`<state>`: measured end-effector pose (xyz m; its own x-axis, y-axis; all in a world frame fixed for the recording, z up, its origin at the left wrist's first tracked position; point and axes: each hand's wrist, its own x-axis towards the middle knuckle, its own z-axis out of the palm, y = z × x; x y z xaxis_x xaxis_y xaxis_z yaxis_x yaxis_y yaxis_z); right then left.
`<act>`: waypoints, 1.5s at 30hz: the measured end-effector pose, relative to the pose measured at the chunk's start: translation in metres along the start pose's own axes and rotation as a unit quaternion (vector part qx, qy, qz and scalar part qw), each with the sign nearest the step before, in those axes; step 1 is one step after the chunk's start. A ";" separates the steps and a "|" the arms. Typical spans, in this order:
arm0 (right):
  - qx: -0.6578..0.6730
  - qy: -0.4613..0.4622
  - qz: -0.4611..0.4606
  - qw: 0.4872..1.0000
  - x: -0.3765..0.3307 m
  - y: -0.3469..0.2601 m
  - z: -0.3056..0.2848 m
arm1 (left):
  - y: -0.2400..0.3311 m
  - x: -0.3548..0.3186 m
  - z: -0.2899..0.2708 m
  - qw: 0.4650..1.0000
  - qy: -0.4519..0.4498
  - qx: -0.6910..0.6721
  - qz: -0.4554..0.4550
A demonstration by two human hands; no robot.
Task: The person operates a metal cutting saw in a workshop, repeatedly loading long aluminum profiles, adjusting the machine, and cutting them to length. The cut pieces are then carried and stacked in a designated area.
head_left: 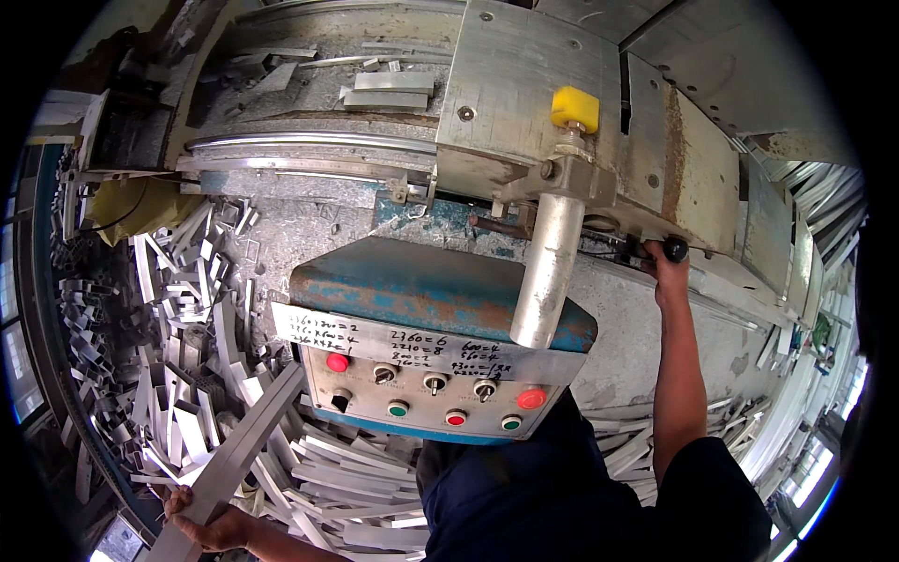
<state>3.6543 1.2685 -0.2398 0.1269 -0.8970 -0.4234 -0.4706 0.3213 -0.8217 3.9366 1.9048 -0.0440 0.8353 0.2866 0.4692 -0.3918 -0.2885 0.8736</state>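
My left hand [211, 526], low on the left, is closed round a long pale metal profile [245, 436]. The profile slants up from the hand, its far end beside the control box [440, 290]. At the right my arm stretches out to the machine [552, 66], where my right hand [666, 272] is closed at its lower front edge. A black ball knob [675, 249] sits right by that hand. Its fingers curl by dark parts under the edge, so what they hold is hidden. The box's sloping panel carries buttons, switches and handwriting.
A metal cylinder [548, 272] with a yellow block [575, 109] above it juts over the control box. Cut profile pieces [393, 89] lie on the machine bed. Heaps of metal offcuts [187, 403] cover the floor at left. Long profiles [361, 482] lie stacked below the box.
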 end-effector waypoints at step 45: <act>-0.597 -0.005 -0.213 0.773 0.172 0.174 -0.042 | -0.016 0.020 -0.037 0.997 -0.021 0.050 -0.055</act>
<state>3.5573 1.1578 -0.4395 0.4969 -0.8396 -0.2194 -0.8540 -0.5180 0.0484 3.9450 1.9484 -0.0436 0.8877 0.2831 0.3632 -0.2582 -0.3470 0.9016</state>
